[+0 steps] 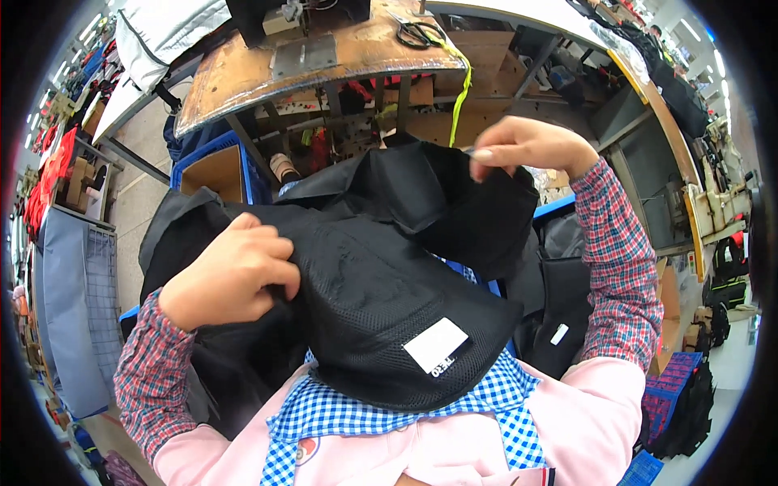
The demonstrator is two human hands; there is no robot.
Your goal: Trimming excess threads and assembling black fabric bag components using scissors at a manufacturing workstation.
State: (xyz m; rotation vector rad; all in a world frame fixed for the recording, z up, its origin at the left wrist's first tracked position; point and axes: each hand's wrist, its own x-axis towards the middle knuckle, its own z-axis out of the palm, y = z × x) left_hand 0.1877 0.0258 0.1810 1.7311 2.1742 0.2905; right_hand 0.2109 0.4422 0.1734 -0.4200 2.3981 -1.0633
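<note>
Across my lap lies a large black fabric piece (365, 279), its lower part mesh with a rounded edge and a white label sewn or stuck near it. My left hand (243, 271) is closed with its fingers curled at the left edge of this cloth, pinching it. Higher up on the right, my right hand (527, 150) has thumb and fingers pressed together at a raised fold of the black fabric; the fingertips are partly blurred. More black cloth is bunched beneath, and its layers hide one another.
Ahead stands a worn wooden sewing table (235, 89) with a sewing machine (300, 16), black-handled scissors (417, 34) and a hanging yellow-green tape (462, 89). A blue crate (258, 174) sits below at left. More black pieces (563, 308) lie by my right arm.
</note>
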